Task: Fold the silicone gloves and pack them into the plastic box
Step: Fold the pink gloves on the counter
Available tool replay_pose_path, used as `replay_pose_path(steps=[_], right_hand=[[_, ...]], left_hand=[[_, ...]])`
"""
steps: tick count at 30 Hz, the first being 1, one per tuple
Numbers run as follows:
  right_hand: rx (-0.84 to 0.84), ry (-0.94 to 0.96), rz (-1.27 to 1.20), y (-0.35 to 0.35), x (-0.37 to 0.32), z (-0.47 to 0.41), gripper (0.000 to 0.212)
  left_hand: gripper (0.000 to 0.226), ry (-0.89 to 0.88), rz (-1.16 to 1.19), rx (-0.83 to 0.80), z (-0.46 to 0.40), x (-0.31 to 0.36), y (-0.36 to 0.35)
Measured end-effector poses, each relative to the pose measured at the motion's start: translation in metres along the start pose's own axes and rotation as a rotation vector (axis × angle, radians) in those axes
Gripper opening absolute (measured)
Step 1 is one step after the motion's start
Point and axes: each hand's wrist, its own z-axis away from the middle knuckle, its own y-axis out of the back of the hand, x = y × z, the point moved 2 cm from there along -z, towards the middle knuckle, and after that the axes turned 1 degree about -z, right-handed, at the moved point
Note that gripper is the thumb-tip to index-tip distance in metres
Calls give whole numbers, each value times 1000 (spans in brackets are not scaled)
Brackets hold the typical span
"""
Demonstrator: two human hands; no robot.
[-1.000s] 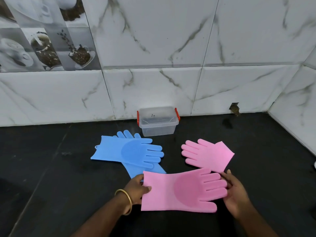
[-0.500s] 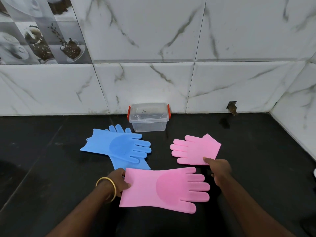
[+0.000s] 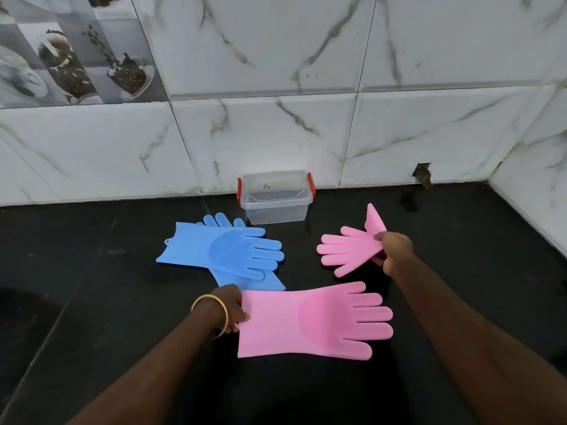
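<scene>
A large pink silicone glove (image 3: 310, 322) lies flat on the black counter, fingers pointing right. My left hand (image 3: 230, 308) grips its cuff edge. A second pink glove (image 3: 346, 250) lies further back on the right, fingers pointing left; my right hand (image 3: 394, 251) pinches its cuff, and one cuff corner stands up off the counter. Two blue gloves (image 3: 221, 250) lie crossed at the left, one on top of the other. The clear plastic box (image 3: 276, 199) with red latches stands against the wall with its lid on.
The black counter (image 3: 92, 296) meets marble-tiled walls at the back and right. A small hole in the tile (image 3: 422, 174) sits at the back right corner. A gold bangle (image 3: 214, 314) is on my left wrist.
My right hand left the near pink glove's fingers, reached back to the far pink glove and lifted its cuff. My left hand stayed on the near glove's cuff.
</scene>
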Motion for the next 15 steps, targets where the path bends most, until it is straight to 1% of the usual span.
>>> replay_pose_path(steps=[1,2,3,4,5,7,8,10,11,13,14,15], right_hand=[[-111,-109,4,-8,0,4,14],[-268,-211,35,-15,0,11,24],[-441,-315,79,-21,1,17,38],[-545,-391,68,-23,1,18,42],[-577,-454,28,-30,-1,32,42],[-566,-364,87,-28,-1,34,49],[-432,-277,103,-21,2,33,45],[-81,-134,27,-4,9,17,27],[20,-125,-33,4,11,6,27],[52,-120,-117,12,13,-9,18],[90,-83,-111,12,13,-16,17],[130,-24,-90,10,11,-18,21]], left_hand=[[17,-8,-10,-19,0,-2,1],[20,-18,-20,-34,-1,-4,2],[23,-28,-31,-45,-1,-4,2],[26,-41,-43,-50,0,-3,1],[28,-58,-60,-51,0,-4,2],[31,-97,-106,-43,3,-4,3],[31,-117,-133,-38,5,-4,4],[32,-146,-184,-35,7,-7,7],[33,-153,-201,-39,8,-9,9],[40,-160,-236,-39,9,-12,13],[43,-164,-261,-28,10,-13,16],[46,-172,-289,-10,11,-13,19]])
